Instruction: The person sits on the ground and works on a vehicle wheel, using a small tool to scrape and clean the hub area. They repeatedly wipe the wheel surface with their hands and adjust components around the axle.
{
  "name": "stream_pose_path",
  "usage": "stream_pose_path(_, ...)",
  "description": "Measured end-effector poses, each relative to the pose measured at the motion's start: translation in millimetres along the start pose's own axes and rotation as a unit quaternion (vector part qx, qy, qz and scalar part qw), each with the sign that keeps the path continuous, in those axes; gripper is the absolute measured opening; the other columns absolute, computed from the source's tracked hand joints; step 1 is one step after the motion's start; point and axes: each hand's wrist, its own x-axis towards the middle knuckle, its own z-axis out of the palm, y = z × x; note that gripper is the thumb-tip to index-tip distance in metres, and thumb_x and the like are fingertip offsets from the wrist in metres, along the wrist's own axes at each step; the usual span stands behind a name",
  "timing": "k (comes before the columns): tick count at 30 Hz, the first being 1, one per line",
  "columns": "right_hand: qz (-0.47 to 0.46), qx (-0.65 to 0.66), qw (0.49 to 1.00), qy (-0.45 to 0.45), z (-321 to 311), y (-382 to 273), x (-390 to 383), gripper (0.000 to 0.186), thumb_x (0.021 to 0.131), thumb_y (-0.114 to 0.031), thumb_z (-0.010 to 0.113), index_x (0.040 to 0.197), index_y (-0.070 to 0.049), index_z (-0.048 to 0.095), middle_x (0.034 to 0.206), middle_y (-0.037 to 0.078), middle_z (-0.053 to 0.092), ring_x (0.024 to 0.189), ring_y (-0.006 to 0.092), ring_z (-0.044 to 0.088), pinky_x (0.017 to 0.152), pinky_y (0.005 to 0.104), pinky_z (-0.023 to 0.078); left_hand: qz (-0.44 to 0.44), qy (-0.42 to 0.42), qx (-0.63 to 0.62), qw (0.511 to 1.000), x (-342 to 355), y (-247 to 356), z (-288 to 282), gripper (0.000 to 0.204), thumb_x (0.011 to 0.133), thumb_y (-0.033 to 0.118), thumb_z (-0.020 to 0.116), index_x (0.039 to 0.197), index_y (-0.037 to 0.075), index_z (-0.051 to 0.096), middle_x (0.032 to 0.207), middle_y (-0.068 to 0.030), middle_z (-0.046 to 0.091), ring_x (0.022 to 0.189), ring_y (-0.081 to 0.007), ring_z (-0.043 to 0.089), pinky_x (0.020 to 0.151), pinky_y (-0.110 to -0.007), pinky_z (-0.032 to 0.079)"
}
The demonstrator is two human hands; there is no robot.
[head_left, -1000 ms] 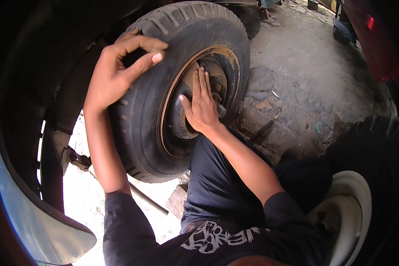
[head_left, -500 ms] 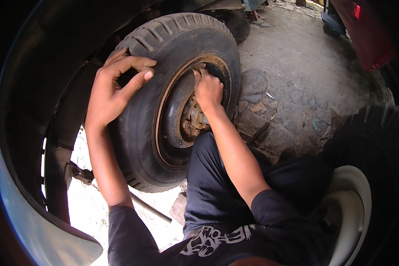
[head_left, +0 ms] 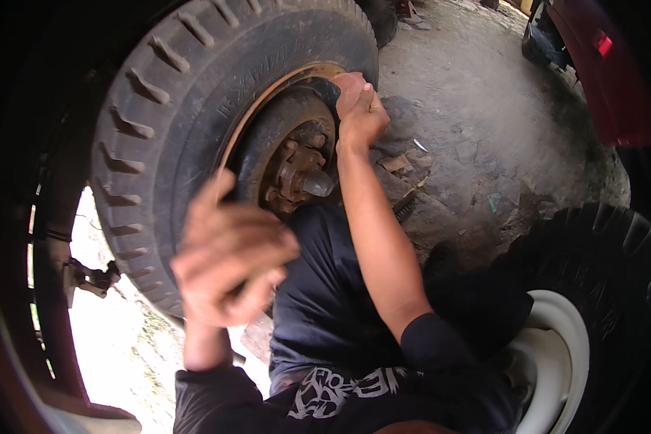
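A large black tyre (head_left: pixel 188 123) with deep tread blocks stands in front of me, its steel rim (head_left: pixel 325 70) edged with orange-brown rust. My right hand (head_left: pixel 364 121) pinches a reddish-brown piece of sandpaper (head_left: pixel 349 88) at the upper right of the rim edge. Inside the wheel sits a rusty hub (head_left: pixel 296 170) with bolts and a grey rounded cap. My left hand (head_left: pixel 228 260), smeared by motion, hovers in front of the tyre's lower side with the index finger stretched toward the rim and the thumb apart. Nothing shows in it.
Another tyre with a white rim (head_left: pixel 575 347) lies close on my right. A dark red panel (head_left: pixel 593 79) hangs at the upper right. Rubble and a dark coil spring (head_left: pixel 406 206) lie on the rough ground (head_left: pixel 470 65). Dark fender parts surround the left side.
My left hand has dropped from the tyre's top to its lower front. The right hand, with the sandpaper, is further along the rim's upper right. My view has shifted, so the wheel appears larger.
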Motion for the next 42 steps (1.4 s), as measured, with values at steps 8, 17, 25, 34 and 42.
stream_pose_path(8,-0.005,0.108,0.994,-0.035,-27,8,-7,0.038,0.114,-0.029,0.059,0.12,0.004,0.077,0.101,0.011,0.08,0.096,0.0133,0.07,0.088,0.032,0.055,-0.291,0.034,-0.188,0.937,-92,-34,134,0.01,0.089,-0.003,0.077,0.098,0.001,0.081,0.091,-0.0098,0.08,0.091,-0.027,0.076,0.1,-0.044,0.056)
stream_pose_path(17,-0.01,-0.065,0.992,-0.11,-136,-43,-31,0.035,0.109,-0.029,0.068,0.117,0.005,0.077,0.099,0.01,0.08,0.095,0.0112,0.068,0.088,0.0316,0.054,-0.306,0.085,-0.346,0.883,-16,-77,175,0.035,0.103,0.004,0.069,0.137,-0.004,0.067,0.138,-0.0174,0.068,0.124,-0.0257,0.067,0.108,-0.038,0.052)
stream_pose_path(25,0.07,-0.018,0.994,-0.084,-200,-43,-86,0.022,0.105,-0.016,0.072,0.115,0.003,0.078,0.099,0.006,0.08,0.091,0.0086,0.07,0.083,0.0262,0.055,-0.306,-0.061,-0.45,0.836,-9,-50,206,0.042,0.102,0.01,0.074,0.14,-0.005,0.066,0.129,-0.0131,0.074,0.12,-0.0171,0.066,0.104,-0.033,0.052)
stream_pose_path(34,0.115,0.024,0.985,-0.128,-222,-58,-100,0.022,0.1,-0.011,0.078,0.117,0.002,0.073,0.108,0.008,0.077,0.096,0.0088,0.068,0.081,0.024,0.054,-0.306,0.016,-0.421,0.853,-34,-27,191,0.02,0.103,0.013,0.074,0.115,-0.003,0.08,0.097,-0.0063,0.078,0.091,-0.0095,0.068,0.085,-0.026,0.054)
stream_pose_path(42,0.123,0.167,0.962,-0.178,-195,-69,-107,0.03,0.107,-0.012,0.068,0.132,0.003,0.071,0.121,0.006,0.075,0.11,0.0124,0.066,0.099,0.0285,0.051,-0.304,0.035,-0.524,0.794,-1,-47,172,0.012,0.103,0.009,0.076,0.11,-0.001,0.074,0.085,0.0022,0.071,0.077,-0.0025,0.059,0.071,-0.022,0.049)
